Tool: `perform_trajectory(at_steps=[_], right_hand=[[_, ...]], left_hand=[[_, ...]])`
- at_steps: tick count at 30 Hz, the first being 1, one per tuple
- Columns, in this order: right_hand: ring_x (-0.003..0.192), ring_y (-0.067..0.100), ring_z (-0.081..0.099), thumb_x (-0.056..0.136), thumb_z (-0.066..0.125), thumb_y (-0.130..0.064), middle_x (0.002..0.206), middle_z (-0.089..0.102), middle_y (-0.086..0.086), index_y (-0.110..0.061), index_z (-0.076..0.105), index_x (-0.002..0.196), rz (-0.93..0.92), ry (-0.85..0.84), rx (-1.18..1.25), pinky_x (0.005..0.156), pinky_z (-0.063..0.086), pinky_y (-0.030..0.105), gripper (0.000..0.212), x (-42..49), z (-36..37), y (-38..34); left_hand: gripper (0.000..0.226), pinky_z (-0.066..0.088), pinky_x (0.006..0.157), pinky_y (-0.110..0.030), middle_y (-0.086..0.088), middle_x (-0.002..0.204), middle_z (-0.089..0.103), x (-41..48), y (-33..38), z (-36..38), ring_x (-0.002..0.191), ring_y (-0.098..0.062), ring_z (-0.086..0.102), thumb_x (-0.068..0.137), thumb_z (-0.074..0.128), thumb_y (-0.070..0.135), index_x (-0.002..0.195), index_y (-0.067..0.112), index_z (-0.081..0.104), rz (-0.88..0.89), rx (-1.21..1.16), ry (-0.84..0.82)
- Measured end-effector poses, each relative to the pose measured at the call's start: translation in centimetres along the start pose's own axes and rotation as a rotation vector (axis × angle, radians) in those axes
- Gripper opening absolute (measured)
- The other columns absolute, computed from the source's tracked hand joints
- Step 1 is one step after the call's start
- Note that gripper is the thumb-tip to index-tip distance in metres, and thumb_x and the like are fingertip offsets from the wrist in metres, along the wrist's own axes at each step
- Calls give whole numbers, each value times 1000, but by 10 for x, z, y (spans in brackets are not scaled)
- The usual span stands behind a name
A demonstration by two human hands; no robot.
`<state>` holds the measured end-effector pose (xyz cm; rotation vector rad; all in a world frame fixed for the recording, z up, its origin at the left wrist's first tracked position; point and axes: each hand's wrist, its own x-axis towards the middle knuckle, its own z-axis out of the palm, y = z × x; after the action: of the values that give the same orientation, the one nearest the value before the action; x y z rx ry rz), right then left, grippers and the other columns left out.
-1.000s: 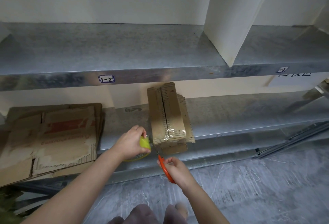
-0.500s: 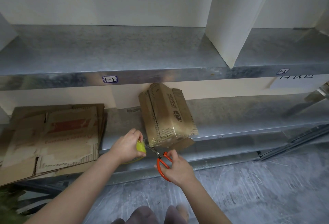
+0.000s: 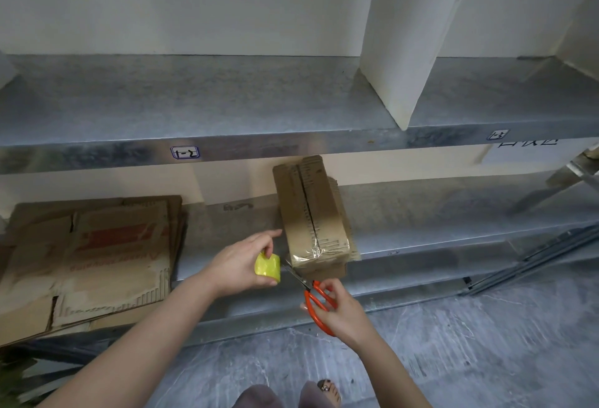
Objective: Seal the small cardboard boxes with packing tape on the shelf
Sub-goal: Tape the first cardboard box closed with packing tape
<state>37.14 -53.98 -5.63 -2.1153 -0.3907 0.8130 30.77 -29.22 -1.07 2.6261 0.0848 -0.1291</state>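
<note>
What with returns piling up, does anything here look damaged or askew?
Yes. The small cardboard box on the lower shelf has a top seam gaping open, with wrinkled tape only at its near end. The flattened cartons to its left look torn and ragged.

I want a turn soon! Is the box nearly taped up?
Nearly. Done: clear tape covers the near end of the small box. In hand: the left hand holds the yellow tape roll while the right hand points the orange scissors between roll and box. Left: making that cut; the seam farther back looks untaped.
</note>
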Motion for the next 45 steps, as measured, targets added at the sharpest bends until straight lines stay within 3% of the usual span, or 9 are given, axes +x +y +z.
perform_trajectory(at_steps=[7, 13, 17, 21, 23, 30, 37, 42, 45], right_hand=[[105, 8, 53, 65, 75, -68, 112, 57, -13, -39, 47, 108, -95, 61, -230, 87, 46, 23, 58, -2, -26, 10], [101, 4, 54, 64, 75, -69, 112, 56, -18, -43, 49, 107, -108, -5, -208, 77, 42, 9, 57, 2, -39, 13], [105, 5, 56, 63, 77, -67, 114, 57, -17, -43, 49, 107, -142, -54, -181, 89, 50, 20, 57, 6, -51, 16], [109, 2, 51, 62, 66, -76, 116, 50, -29, -51, 42, 113, -184, -17, -334, 95, 46, 28, 62, 5, -58, 25], [114, 0, 47, 66, 61, -75, 116, 44, -36, -53, 38, 117, -225, 43, -431, 97, 42, 32, 61, 3, -59, 30], [119, -7, 36, 62, 51, -87, 116, 32, -41, -54, 34, 123, -244, 123, -543, 87, 26, 31, 71, 4, -65, 43], [124, 0, 35, 65, 41, -88, 128, 38, -32, -54, 38, 129, -192, 125, -698, 91, 26, 32, 72, -3, -92, 81], [119, 10, 46, 73, 65, -63, 118, 52, -21, -47, 52, 119, -69, 417, -599, 89, 31, 36, 50, 9, -142, 101], [114, 12, 46, 71, 74, -56, 120, 52, -17, -44, 54, 117, -48, 551, -511, 87, 28, 38, 52, 35, -170, 97]], left_hand=[[49, 45, 83, -29, 31, 154, 18, 19, 17, -4, 127, -4, 45, 72, 76, 42, 86, 29, 31, 146, 132, -138], [47, 43, 79, -27, 27, 156, 19, 34, 23, 0, 122, -10, 50, 74, 75, 44, 89, 25, 35, 90, 168, -186], [44, 43, 79, -28, 29, 153, 24, 42, 27, 3, 116, -10, 52, 75, 73, 46, 93, 26, 37, 47, 178, -136], [52, 38, 74, -28, 24, 135, 48, 50, 31, 3, 110, -12, 54, 76, 73, 46, 114, 26, 45, 13, 203, -96], [46, 41, 74, -29, 23, 130, 51, 55, 34, 3, 110, -14, 55, 76, 72, 44, 107, 29, 42, 25, 212, -92], [73, 39, 67, -28, 22, 96, 44, 67, 42, 7, 97, -10, 54, 77, 72, 45, 138, 44, 31, -30, 230, -92], [65, 46, 74, -31, 18, 122, 54, 71, 42, 12, 103, -14, 56, 74, 74, 48, 127, 27, 43, -121, 197, -97], [46, 47, 81, -31, 23, 145, 40, 66, 52, 18, 103, -9, 54, 74, 74, 48, 95, 34, 36, -86, 122, -93], [53, 46, 85, -32, 12, 139, 49, 64, 59, 18, 108, -11, 54, 76, 75, 46, 112, 33, 39, -121, 93, -70]])
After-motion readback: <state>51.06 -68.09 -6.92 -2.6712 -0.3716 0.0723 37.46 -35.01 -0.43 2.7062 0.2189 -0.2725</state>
